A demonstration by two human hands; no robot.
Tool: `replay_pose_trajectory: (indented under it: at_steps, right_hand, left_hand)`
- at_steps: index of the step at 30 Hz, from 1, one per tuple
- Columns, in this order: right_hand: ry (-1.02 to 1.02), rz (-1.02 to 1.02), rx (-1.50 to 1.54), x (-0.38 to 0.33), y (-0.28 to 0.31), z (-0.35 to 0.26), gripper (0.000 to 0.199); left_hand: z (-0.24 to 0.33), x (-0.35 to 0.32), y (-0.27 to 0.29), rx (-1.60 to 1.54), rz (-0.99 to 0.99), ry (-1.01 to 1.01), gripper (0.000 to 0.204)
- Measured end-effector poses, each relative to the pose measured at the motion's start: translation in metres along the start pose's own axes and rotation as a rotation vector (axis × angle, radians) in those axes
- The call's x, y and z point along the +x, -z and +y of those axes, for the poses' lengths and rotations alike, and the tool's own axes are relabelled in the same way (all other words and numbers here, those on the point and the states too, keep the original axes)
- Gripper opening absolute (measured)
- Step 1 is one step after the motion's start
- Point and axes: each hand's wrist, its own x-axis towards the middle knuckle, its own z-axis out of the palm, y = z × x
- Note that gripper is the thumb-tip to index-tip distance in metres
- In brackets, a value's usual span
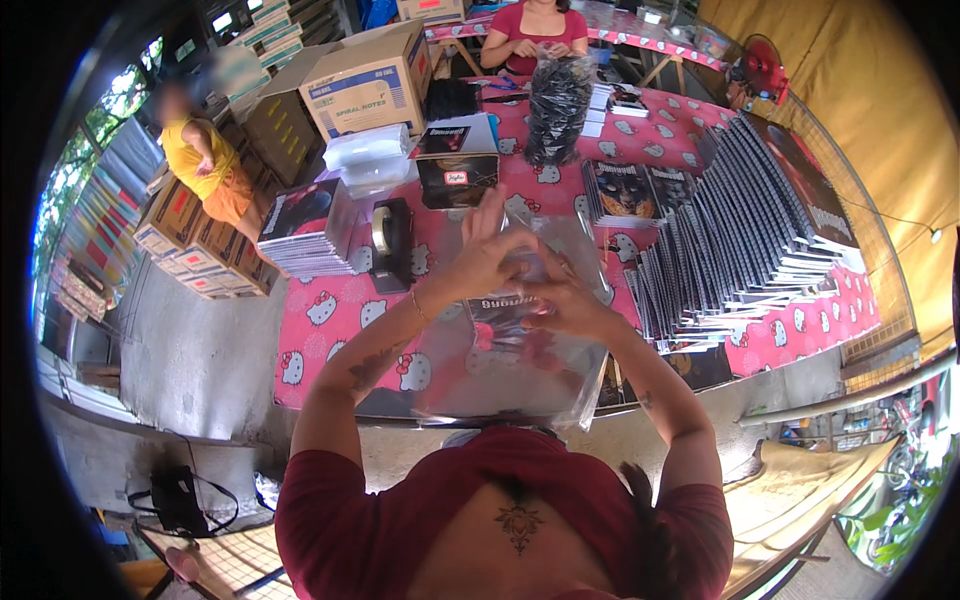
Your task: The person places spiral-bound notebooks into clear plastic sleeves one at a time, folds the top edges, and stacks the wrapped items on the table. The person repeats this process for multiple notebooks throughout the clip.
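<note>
In front of me a dark-covered notebook (495, 325) lies among clear plastic sheets or bags (540, 375), which reach to the table's near edge. My left hand (485, 260) is over its far part, fingers stretched out and slightly blurred. From the right, my right hand (570, 300) lies over the notebook and plastic with fingers spread and bent. The two hands nearly meet, and whether the notebook is inside or under the plastic I cannot tell. Left of them stands a black tape dispenser (392, 245) with a roll of tape.
Spiral notebooks (720, 240) form a long leaning row on the right, beside a smaller stack (622, 195). Another stack (305, 225) is at the left. Beyond are a cardboard box (368, 80), a black plastic-wrapped bundle (558, 110) and a seated person (535, 35). Someone in yellow (205, 160) stands left.
</note>
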Motion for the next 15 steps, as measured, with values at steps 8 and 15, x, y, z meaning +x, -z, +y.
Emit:
replay_pose_trajectory:
  at_steps: [8,15]
  right_hand:
    - [-0.295,0.325,0.52,0.026,0.007,0.039,0.046]
    - [-0.158,0.03,0.397,0.098,0.032,0.035,0.045]
  left_hand:
    - [0.036,-0.006,0.056,-0.866,0.235,0.245,0.084]
    - [0.082,-0.008,0.099,0.013,0.012,-0.077,0.051]
